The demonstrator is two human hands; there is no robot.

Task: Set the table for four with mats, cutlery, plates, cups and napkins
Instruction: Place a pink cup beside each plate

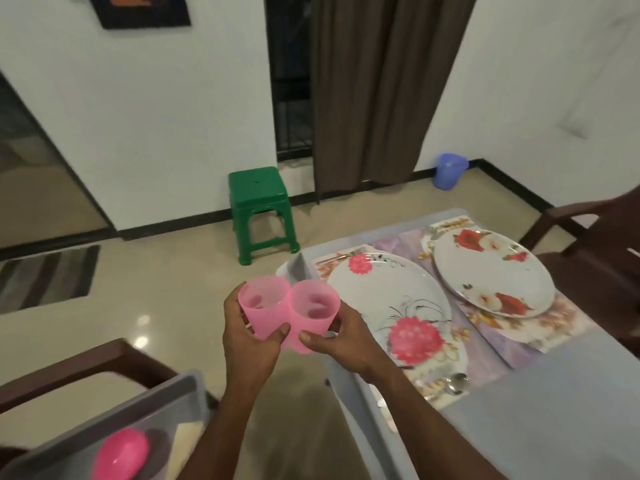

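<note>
Cups: two pink plastic tumblers, left cup (262,308) and right cup (311,315), touching side by side, upright, mouths open to the camera.
Handling: probably light, thin-walled and a little springy; smooth sides may slip, so take each round its lower wall, not the rim.
Look: translucent pink, tapered toward the base, apparently empty.
Left hand (247,336): fingers and thumb wrapped round the left cup.
Right hand (341,342): wrapped round the right cup.
Place: held in the air off the table's (554,410) corner; nearest plate (388,299) just right of the right hand.
</note>
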